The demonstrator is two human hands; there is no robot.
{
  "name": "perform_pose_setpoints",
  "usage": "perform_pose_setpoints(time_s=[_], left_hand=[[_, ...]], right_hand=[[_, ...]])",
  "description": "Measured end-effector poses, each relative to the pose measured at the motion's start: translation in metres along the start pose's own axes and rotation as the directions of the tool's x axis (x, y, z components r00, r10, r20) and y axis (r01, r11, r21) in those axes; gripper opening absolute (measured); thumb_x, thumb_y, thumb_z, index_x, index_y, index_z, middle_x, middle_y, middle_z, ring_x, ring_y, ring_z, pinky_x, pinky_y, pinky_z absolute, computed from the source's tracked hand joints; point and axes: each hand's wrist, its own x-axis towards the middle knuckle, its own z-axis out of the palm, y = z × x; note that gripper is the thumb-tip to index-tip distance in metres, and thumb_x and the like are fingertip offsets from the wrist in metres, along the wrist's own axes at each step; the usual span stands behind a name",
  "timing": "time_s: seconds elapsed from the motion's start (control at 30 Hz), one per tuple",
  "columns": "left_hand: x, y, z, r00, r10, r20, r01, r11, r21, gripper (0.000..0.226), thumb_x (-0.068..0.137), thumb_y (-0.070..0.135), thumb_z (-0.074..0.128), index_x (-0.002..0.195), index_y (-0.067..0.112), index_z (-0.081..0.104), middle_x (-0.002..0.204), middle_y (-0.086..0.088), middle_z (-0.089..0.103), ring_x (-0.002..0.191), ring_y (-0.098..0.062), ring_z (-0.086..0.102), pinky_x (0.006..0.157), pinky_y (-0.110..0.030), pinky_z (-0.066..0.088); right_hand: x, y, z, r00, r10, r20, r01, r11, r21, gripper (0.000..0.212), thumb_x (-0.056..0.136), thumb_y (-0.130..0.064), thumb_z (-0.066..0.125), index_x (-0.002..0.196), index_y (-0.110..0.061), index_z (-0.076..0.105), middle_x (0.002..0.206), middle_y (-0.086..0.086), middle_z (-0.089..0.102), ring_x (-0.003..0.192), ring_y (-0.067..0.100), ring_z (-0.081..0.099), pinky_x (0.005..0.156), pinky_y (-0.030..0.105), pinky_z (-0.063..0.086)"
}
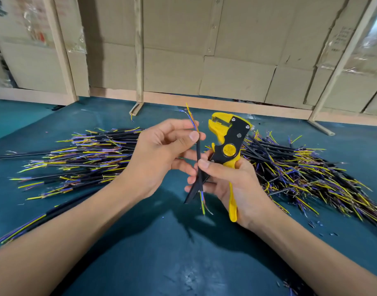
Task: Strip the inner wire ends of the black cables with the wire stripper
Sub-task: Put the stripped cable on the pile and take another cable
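A short black cable stands nearly upright between my hands, with yellow, blue and orange inner wires fanning out at both ends. My left hand pinches its upper part between thumb and fingers. My right hand grips the yellow and black wire stripper, jaws pointing up and away, and its thumb also presses the cable's middle. The stripper's jaws sit to the right of the cable's top wires and do not touch them.
A pile of black cables lies on the teal mat to the left, and another pile of cables to the right. Small insulation scraps dot the mat. Cardboard panels and wooden posts stand behind.
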Motion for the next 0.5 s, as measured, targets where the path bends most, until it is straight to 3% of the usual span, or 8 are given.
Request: perform_pose_setpoints(time_s=[0.3,0.5], left_hand=[[-0.0033,0.0008,0.0049,0.991,0.112,-0.067,-0.101,0.983,0.153,0.011,0.088,0.008,0.074,0.097,0.012,0.069,0.096,-0.011,0.077,0.064,-0.033,0.072,0.045,-0.031,0.055],[-0.0015,0.0027,0.0026,0.999,0.029,-0.037,-0.025,0.995,0.097,0.015,0.092,-0.002,0.067,0.099,0.011,0.066,0.092,-0.014,0.073,0.064,-0.032,0.072,0.044,-0.030,0.053]], right_hand=[[0.0019,0.0004,0.0015,0.998,0.056,-0.037,-0.056,0.998,0.012,0.012,0.077,-0.001,0.072,0.084,-0.010,0.071,0.079,0.022,0.063,0.067,0.038,0.068,0.067,0.050,0.060],[-0.0003,0.0007,0.0028,0.996,0.072,-0.045,-0.072,0.997,-0.007,0.014,0.076,0.000,0.071,0.088,-0.006,0.068,0.077,0.021,0.064,0.067,0.038,0.067,0.068,0.052,0.060]])
